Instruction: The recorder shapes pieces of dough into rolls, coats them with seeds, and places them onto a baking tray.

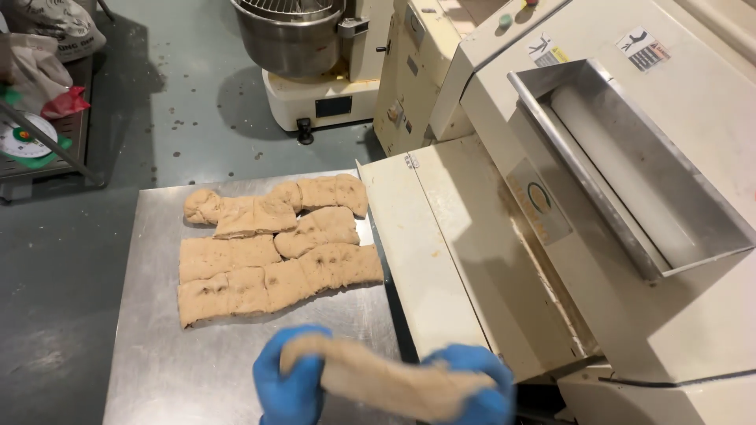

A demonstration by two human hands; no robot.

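Both my hands wear blue gloves and hold one stretched piece of brown dough (386, 382) near the bottom of the view. My left hand (290, 386) grips its left end and my right hand (476, 386) grips its right end. The piece hangs above the front of a steel table (150, 346). Further back on that table lie several flat cut dough pieces (272, 252), packed close together in rows. To the right stands a cream dough-rolling machine with a steel hopper and white roller (622, 165).
A sloped cream feed board (429, 260) of the machine meets the table's right edge. A floor mixer with a steel bowl (287, 35) stands at the back. A rack with bags and a scale (31, 118) is at the far left on the grey floor.
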